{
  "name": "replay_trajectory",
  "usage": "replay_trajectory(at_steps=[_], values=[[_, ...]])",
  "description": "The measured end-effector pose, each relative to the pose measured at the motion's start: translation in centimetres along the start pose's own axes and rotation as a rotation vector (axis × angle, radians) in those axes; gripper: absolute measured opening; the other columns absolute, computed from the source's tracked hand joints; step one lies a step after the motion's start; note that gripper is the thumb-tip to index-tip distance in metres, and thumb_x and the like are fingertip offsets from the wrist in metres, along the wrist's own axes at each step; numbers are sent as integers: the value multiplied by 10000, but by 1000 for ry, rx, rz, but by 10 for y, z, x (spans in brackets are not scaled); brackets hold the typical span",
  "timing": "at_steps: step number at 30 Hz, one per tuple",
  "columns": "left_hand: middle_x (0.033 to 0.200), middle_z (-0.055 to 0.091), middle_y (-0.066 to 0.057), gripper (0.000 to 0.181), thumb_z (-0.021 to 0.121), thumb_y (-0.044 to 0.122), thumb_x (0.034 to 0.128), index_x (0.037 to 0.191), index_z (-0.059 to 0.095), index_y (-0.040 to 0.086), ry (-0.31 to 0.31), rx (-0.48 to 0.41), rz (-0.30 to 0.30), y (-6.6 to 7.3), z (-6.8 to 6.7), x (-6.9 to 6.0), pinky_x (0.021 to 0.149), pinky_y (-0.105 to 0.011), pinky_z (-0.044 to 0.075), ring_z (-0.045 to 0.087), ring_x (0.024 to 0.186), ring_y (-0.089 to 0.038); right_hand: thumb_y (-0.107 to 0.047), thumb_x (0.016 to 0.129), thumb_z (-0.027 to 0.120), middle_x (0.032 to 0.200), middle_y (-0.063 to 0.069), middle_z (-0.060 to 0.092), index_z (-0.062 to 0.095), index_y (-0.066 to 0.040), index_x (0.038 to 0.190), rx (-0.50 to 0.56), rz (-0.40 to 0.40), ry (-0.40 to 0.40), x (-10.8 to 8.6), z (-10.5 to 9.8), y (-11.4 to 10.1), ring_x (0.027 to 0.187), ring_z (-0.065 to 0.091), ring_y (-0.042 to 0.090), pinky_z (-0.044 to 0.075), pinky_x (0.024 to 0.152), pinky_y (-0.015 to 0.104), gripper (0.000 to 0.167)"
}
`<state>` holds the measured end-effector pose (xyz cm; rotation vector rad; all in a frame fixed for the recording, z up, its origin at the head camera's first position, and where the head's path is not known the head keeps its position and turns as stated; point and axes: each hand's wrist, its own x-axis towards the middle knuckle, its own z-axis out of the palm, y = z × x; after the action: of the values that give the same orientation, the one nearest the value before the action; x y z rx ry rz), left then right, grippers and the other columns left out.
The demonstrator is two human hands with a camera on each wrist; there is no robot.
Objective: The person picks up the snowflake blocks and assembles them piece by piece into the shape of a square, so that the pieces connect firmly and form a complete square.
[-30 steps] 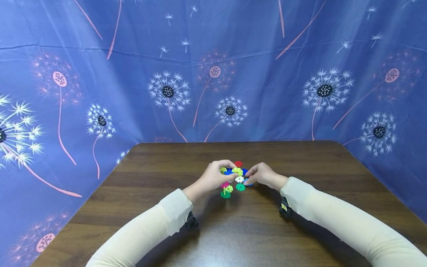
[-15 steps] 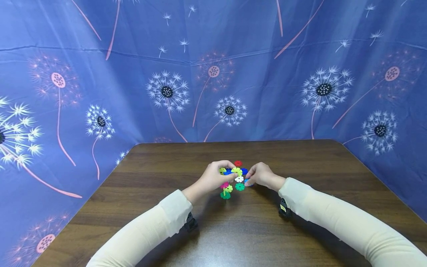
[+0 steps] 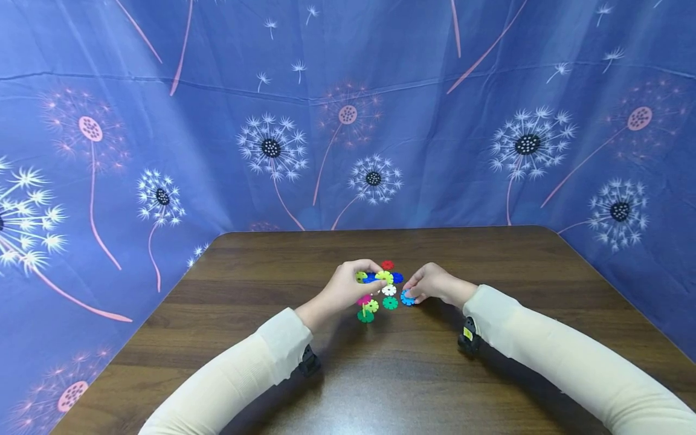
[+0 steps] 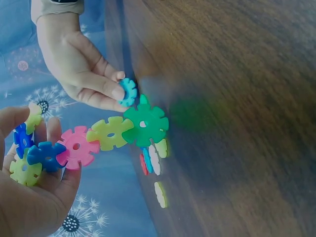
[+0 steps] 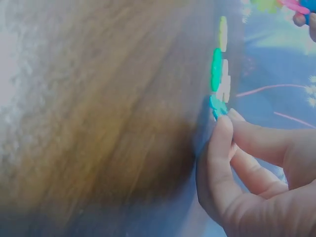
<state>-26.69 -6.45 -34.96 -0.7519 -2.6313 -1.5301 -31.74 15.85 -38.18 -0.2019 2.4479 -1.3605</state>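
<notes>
My left hand [image 3: 348, 284] holds a chain of interlocking flower-shaped plastic discs. The left wrist view shows yellow and dark blue discs at the palm, then a pink disc [image 4: 77, 147], a yellow-green disc [image 4: 109, 134] and a green disc [image 4: 153, 123] at the far end. Thumb and fingers of my right hand [image 3: 437, 284] pinch a light blue disc [image 3: 408, 297], just right of the loose discs and low over the table. Part of that disc is covered by the fingertips.
Loose discs lie on the wooden table [image 3: 413, 374] between the hands: a red disc [image 3: 388, 264], a white disc [image 3: 389, 290] and a green disc [image 3: 389, 303] among them. A blue dandelion-print cloth [image 3: 435, 121] hangs behind the table.
My right hand has shifted slightly right with the light blue disc, which now shows more fully, apart from the loose discs. The left hand and its chain stay nearly still.
</notes>
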Motion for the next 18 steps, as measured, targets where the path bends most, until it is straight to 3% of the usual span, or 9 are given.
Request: replay_trajectory(at_steps=[7, 18], values=[[972, 705, -57, 132, 727, 216, 878, 987, 692, 149, -15, -4, -21, -1, 0, 1, 631, -268, 542, 659, 654, -98, -6, 916, 627, 757, 44, 709, 637, 163, 1071, 132, 16, -91, -6, -11, -3, 631, 668, 110, 584, 713, 285, 230], [977, 696, -22, 133, 731, 201, 874, 989, 698, 141, 0, 49, 0, 1, 3, 2, 685, -244, 515, 578, 740, -115, 9, 936, 586, 841, 50, 728, 547, 200, 1201, 280, -3, -174, -25, -26, -14, 757, 706, 160, 580, 751, 277, 329]])
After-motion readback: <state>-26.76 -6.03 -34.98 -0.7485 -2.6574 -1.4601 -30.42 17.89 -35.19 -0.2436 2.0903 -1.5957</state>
